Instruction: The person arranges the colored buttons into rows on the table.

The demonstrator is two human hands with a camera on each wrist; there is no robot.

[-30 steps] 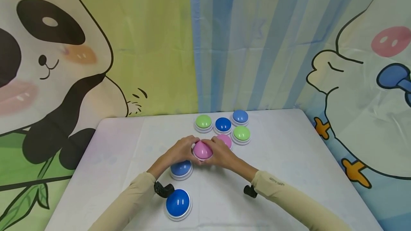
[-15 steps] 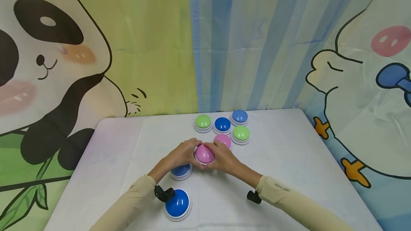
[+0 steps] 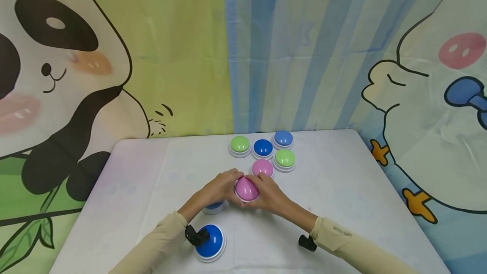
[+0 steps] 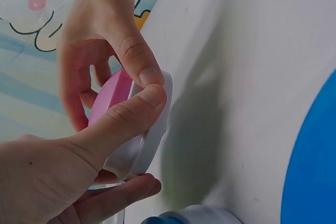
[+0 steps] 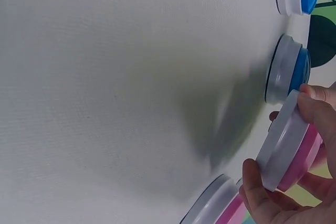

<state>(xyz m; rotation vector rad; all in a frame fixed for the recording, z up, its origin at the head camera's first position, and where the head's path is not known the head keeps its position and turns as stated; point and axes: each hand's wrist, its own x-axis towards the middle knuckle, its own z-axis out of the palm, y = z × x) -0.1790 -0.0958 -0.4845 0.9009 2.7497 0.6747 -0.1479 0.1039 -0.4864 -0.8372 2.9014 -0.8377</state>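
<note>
Head view: I see the left hand (image 3: pixel 221 186) and right hand (image 3: pixel 269 194) curled round the pink button (image 3: pixel 246 189), aloft between them; it has drifted bodyward, baring more of the other pink button (image 3: pixel 262 166) beyond the right hand, but isn't set down.

The left grip (image 3: pixel 225 187) and right grip (image 3: pixel 269 193) hide the sides of the held pink button (image 3: pixel 247 190). Front-left of it, a blue button (image 3: pixel 214 207) is mostly covered; beyond it, another pink button (image 3: pixel 262 167) has its near edge hidden. Front-right, sleeve lettering (image 3: pixel 342 231) is too small to read.
</note>
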